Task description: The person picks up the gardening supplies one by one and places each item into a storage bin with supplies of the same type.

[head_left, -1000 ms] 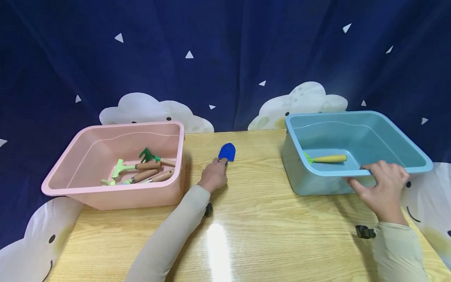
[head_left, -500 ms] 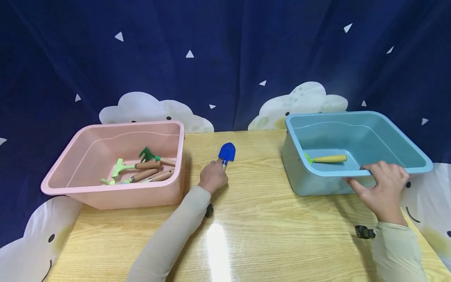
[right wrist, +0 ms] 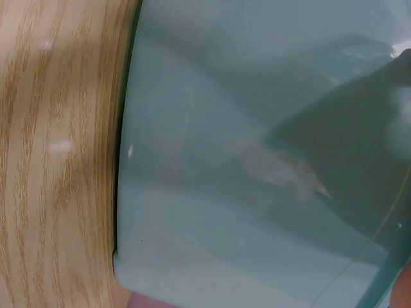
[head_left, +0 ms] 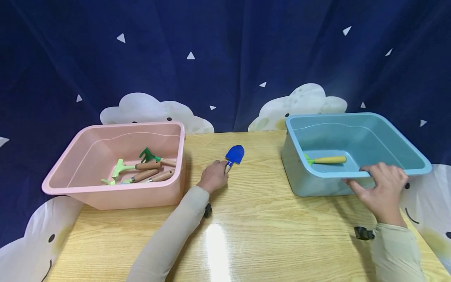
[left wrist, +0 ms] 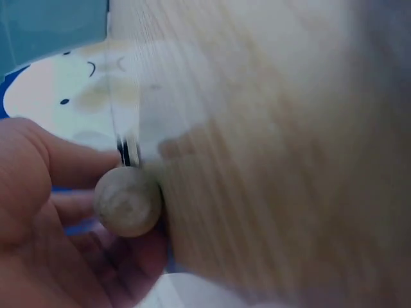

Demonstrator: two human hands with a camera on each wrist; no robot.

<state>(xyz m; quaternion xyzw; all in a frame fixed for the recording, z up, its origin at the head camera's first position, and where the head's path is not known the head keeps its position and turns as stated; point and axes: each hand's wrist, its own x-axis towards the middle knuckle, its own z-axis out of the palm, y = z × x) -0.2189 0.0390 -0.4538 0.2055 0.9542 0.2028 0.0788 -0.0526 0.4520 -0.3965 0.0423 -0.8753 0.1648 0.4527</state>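
Wooden and shiny, the worktop [head_left: 260, 219] fills the head view. A pink tub [head_left: 116, 197] sits on the left part and a blue tub [head_left: 303, 184] sits on the right part. Between them is a wide bare strip of wood. The left hand [head_left: 213, 177] is in that strip, just beside the pink tub's right wall. Its fingers are curled round the handle of a small blue shovel [head_left: 235, 154]. The shovel's blue blade points up and to the right, toward the blue tub, but it is well apart from that tub. The right hand [head_left: 382, 190] grips the near rim of the blue tub, with fingers hooked over the edge and the thumb on the outer wall. Inside the blue tub lies a yellow-handled tool [head_left: 325, 159]. Inside the pink tub lie several wooden-handled tools [head_left: 146, 170] in a pile. A dark blue cloth with white clouds [head_left: 225, 70] hangs behind the far edge.

From the left wrist view, the picture is blurry. The fingers [left wrist: 70, 167] wrap round a round wooden handle end [left wrist: 127, 201], close above the wood.

From the right wrist view, the blue tub's outer wall [right wrist: 244, 192] is very close. Its lower left corner meets the wood grain [right wrist: 58, 154] on the left. The hand itself hardly shows here.
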